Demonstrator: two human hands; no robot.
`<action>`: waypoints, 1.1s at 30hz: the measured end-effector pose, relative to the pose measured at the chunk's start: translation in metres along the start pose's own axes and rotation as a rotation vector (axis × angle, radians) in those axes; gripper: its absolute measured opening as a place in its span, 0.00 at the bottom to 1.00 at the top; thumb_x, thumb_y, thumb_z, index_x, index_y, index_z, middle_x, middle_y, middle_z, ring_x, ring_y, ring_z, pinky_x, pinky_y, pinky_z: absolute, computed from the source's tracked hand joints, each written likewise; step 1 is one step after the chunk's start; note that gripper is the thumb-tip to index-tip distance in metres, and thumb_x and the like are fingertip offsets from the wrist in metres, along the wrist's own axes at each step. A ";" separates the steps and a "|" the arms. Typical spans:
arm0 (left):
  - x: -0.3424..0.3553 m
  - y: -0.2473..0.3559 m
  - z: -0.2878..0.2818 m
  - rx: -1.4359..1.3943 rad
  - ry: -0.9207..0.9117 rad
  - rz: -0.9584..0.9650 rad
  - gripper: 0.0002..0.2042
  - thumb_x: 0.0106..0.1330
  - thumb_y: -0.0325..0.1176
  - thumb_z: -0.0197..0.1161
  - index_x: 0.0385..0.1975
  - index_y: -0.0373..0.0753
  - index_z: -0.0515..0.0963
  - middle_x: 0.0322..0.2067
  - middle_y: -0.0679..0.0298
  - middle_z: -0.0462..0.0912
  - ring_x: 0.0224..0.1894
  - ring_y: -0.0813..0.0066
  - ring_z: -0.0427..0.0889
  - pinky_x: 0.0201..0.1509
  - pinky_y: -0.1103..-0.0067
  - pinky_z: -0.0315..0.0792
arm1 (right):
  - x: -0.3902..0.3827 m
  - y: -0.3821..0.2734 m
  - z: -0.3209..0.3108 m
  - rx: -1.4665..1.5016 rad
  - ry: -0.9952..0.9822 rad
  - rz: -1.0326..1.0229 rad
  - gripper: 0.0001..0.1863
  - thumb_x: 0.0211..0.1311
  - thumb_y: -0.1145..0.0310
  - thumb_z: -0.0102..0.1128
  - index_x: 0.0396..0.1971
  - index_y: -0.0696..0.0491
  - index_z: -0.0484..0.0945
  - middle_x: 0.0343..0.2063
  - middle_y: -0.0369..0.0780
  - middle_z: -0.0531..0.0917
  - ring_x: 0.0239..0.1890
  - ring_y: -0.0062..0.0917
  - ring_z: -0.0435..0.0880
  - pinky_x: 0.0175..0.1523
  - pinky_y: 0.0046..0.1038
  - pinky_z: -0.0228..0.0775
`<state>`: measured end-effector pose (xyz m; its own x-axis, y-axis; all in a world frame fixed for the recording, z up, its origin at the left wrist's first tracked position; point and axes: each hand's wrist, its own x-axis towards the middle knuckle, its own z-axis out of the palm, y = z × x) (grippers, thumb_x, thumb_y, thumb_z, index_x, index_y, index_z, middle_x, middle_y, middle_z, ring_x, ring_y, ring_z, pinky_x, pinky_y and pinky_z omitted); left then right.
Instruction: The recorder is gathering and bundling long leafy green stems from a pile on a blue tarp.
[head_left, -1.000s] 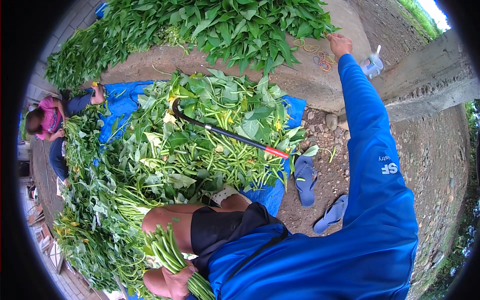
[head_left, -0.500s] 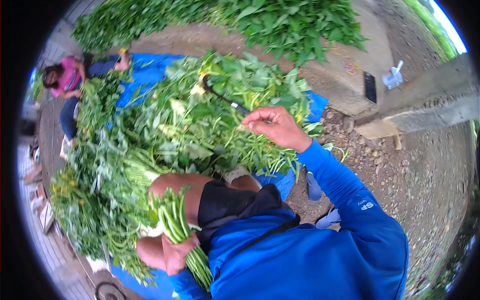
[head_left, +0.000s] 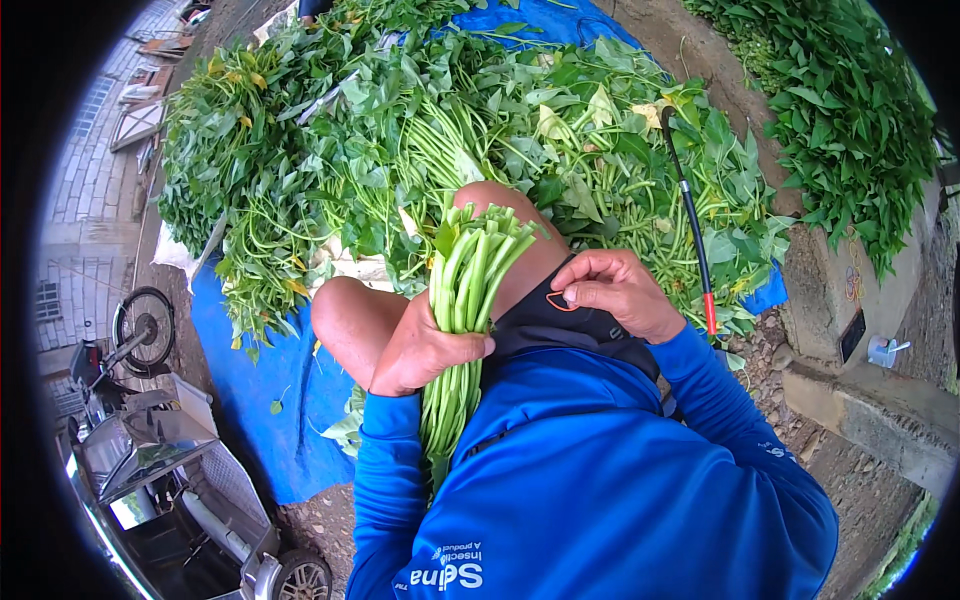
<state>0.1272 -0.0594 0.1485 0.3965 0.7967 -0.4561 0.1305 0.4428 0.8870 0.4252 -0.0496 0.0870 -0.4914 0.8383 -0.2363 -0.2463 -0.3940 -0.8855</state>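
My left hand (head_left: 425, 350) grips a thick bundle of green stems (head_left: 468, 290) held upright against my lap, cut ends pointing up. My right hand (head_left: 618, 292) is closed by my thigh, pinching a thin orange rubber band (head_left: 560, 302) at the edge of my dark shorts. Both arms wear blue sleeves. A large heap of leafy green vegetables (head_left: 420, 130) lies in front of my knees on a blue tarp (head_left: 265, 390). A black-handled tool with a red band (head_left: 692, 230) rests on the leaves just beyond my right hand.
A second pile of leafy greens (head_left: 840, 110) lies at the upper right on bare ground. A concrete ledge (head_left: 880, 400) runs along the right. A motorbike with a metal cart (head_left: 150, 440) stands at the lower left on paving. Gravel borders the tarp.
The view swung left and down. My right hand came back from reaching far out to the pile and now sits at my thigh with a rubber band. The left hand raised the stem bundle upright.
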 end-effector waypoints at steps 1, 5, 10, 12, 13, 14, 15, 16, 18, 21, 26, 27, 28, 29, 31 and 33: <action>0.000 -0.001 -0.003 -0.029 0.000 0.002 0.21 0.50 0.21 0.77 0.46 0.35 0.80 0.35 0.69 0.84 0.37 0.80 0.80 0.45 0.78 0.77 | 0.003 -0.001 0.004 0.044 0.018 -0.008 0.11 0.70 0.74 0.67 0.49 0.59 0.85 0.36 0.37 0.87 0.39 0.18 0.87 0.49 0.23 0.80; 0.004 -0.009 -0.013 -0.059 0.021 -0.003 0.21 0.50 0.22 0.77 0.46 0.35 0.80 0.35 0.68 0.84 0.36 0.79 0.81 0.45 0.78 0.77 | 0.021 -0.006 0.030 0.344 0.000 -0.044 0.11 0.72 0.74 0.66 0.51 0.59 0.84 0.37 0.37 0.88 0.36 0.18 0.85 0.47 0.24 0.80; 0.015 -0.014 -0.023 -0.208 0.052 -0.073 0.22 0.51 0.22 0.76 0.48 0.35 0.80 0.34 0.65 0.86 0.34 0.76 0.84 0.44 0.77 0.78 | 0.040 -0.022 0.050 0.228 0.147 -0.013 0.13 0.71 0.66 0.70 0.47 0.58 0.86 0.32 0.34 0.86 0.27 0.14 0.78 0.36 0.21 0.74; 0.020 -0.015 -0.023 -0.194 0.079 -0.099 0.23 0.51 0.22 0.76 0.49 0.35 0.80 0.34 0.66 0.85 0.34 0.78 0.83 0.43 0.78 0.78 | 0.052 -0.022 0.054 -0.001 0.227 -0.011 0.14 0.69 0.63 0.73 0.45 0.58 0.87 0.30 0.33 0.85 0.27 0.12 0.77 0.34 0.19 0.73; 0.022 -0.016 -0.021 -0.186 0.071 -0.105 0.23 0.51 0.22 0.76 0.49 0.35 0.80 0.34 0.66 0.85 0.34 0.78 0.83 0.43 0.78 0.78 | 0.063 -0.022 0.056 -0.085 0.269 -0.030 0.15 0.67 0.61 0.74 0.42 0.58 0.87 0.29 0.32 0.85 0.26 0.11 0.76 0.31 0.18 0.70; 0.023 -0.016 -0.018 -0.167 0.085 -0.089 0.23 0.51 0.22 0.76 0.48 0.35 0.79 0.33 0.67 0.84 0.34 0.79 0.82 0.43 0.78 0.77 | 0.068 -0.021 0.058 -0.171 0.310 -0.047 0.16 0.65 0.59 0.76 0.39 0.58 0.88 0.28 0.31 0.85 0.26 0.09 0.74 0.29 0.17 0.68; 0.025 -0.016 -0.017 -0.149 0.105 -0.066 0.22 0.51 0.22 0.77 0.48 0.35 0.79 0.33 0.69 0.84 0.34 0.80 0.81 0.43 0.78 0.77 | 0.071 -0.021 0.058 -0.169 0.314 -0.052 0.16 0.65 0.59 0.76 0.39 0.58 0.88 0.28 0.31 0.85 0.26 0.09 0.74 0.29 0.17 0.68; 0.027 -0.015 -0.018 -0.122 0.090 -0.089 0.21 0.52 0.22 0.77 0.47 0.36 0.79 0.33 0.71 0.82 0.34 0.81 0.80 0.42 0.79 0.76 | 0.074 -0.021 0.058 -0.136 0.317 -0.038 0.15 0.65 0.60 0.76 0.39 0.58 0.88 0.28 0.31 0.84 0.26 0.09 0.74 0.29 0.17 0.67; 0.028 -0.010 -0.015 -0.108 0.102 -0.082 0.21 0.52 0.22 0.77 0.47 0.36 0.79 0.33 0.71 0.82 0.34 0.81 0.80 0.42 0.79 0.76 | 0.077 -0.019 0.057 -0.123 0.330 -0.041 0.15 0.66 0.61 0.75 0.37 0.60 0.87 0.27 0.32 0.83 0.26 0.10 0.74 0.29 0.18 0.66; 0.031 -0.011 -0.013 -0.114 0.134 -0.068 0.20 0.53 0.21 0.77 0.46 0.36 0.79 0.33 0.71 0.82 0.34 0.82 0.80 0.42 0.80 0.76 | 0.079 -0.020 0.055 -0.290 0.366 -0.066 0.12 0.68 0.65 0.72 0.37 0.62 0.86 0.30 0.34 0.85 0.28 0.13 0.76 0.32 0.21 0.70; 0.038 -0.013 -0.009 -0.036 0.064 -0.067 0.19 0.53 0.23 0.77 0.44 0.37 0.79 0.33 0.71 0.81 0.35 0.82 0.78 0.43 0.80 0.75 | 0.074 -0.017 0.059 -0.513 0.320 -0.350 0.10 0.70 0.70 0.69 0.41 0.63 0.86 0.35 0.36 0.87 0.37 0.18 0.82 0.42 0.24 0.76; 0.038 -0.009 -0.009 0.026 0.044 -0.063 0.18 0.53 0.24 0.76 0.44 0.37 0.80 0.33 0.70 0.81 0.35 0.81 0.78 0.43 0.80 0.75 | 0.072 -0.021 0.058 -0.709 0.308 -0.450 0.10 0.70 0.71 0.69 0.44 0.63 0.86 0.36 0.37 0.87 0.40 0.19 0.84 0.45 0.24 0.77; 0.037 -0.003 -0.008 0.059 0.085 -0.050 0.17 0.53 0.25 0.75 0.42 0.37 0.80 0.33 0.70 0.81 0.35 0.80 0.79 0.44 0.79 0.75 | 0.069 -0.020 0.055 -0.657 0.350 -0.520 0.14 0.70 0.69 0.70 0.50 0.62 0.85 0.38 0.38 0.87 0.40 0.19 0.84 0.45 0.23 0.77; 0.035 -0.002 -0.010 0.055 0.101 -0.040 0.17 0.53 0.25 0.75 0.42 0.37 0.80 0.33 0.70 0.81 0.35 0.80 0.79 0.44 0.79 0.75 | 0.065 -0.014 0.046 -0.544 0.398 -0.507 0.19 0.66 0.66 0.74 0.52 0.61 0.85 0.45 0.46 0.88 0.46 0.32 0.88 0.48 0.33 0.80; 0.031 -0.002 -0.015 -0.082 0.063 -0.032 0.16 0.53 0.25 0.75 0.42 0.36 0.80 0.33 0.70 0.82 0.35 0.79 0.79 0.43 0.79 0.76 | 0.041 -0.023 0.034 -0.342 0.392 -0.152 0.25 0.66 0.61 0.75 0.57 0.59 0.83 0.51 0.45 0.87 0.48 0.27 0.87 0.44 0.28 0.78; 0.030 0.002 -0.010 -0.067 0.042 0.007 0.18 0.53 0.24 0.75 0.44 0.35 0.80 0.34 0.69 0.83 0.37 0.79 0.80 0.45 0.80 0.76 | 0.039 -0.019 0.035 -0.118 0.217 0.008 0.28 0.63 0.61 0.78 0.60 0.55 0.82 0.49 0.42 0.87 0.42 0.20 0.83 0.39 0.22 0.73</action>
<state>0.1304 -0.0304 0.1356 0.3589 0.8158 -0.4535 0.0661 0.4624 0.8842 0.3815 -0.0226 0.1085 -0.2986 0.9018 -0.3126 -0.1378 -0.3648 -0.9208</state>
